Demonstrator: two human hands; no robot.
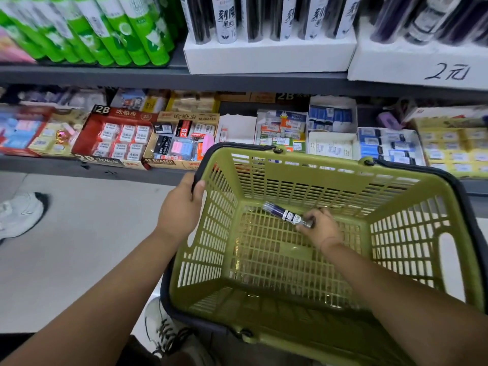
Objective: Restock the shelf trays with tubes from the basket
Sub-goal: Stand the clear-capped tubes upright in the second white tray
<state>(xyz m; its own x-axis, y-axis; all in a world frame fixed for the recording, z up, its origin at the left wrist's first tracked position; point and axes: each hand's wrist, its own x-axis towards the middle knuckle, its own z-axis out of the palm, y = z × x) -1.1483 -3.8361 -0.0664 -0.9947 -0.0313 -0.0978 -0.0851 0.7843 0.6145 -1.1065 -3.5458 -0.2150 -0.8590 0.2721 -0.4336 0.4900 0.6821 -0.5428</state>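
Observation:
An olive-green plastic basket (303, 175) with a dark handle fills the lower right. My left hand (182, 204) grips its left rim and handle. Inside, my right hand (320, 227) is closed on one end of a clear tube (282, 212) of dark blue refills with a white label, the only tube in the basket, lying near the bottom. On the top shelf stand a white tray (266, 55) of black-and-white tubes and, to its right, a white tray (412, 62) of dark purple tubes marked with a handwritten price.
Green tubes (113, 30) lean at the upper left. The lower shelf (87, 169) holds several open boxes of erasers. The grey floor lies at left, with another person's white shoe (18, 215) and my own shoe (161, 328) at the bottom.

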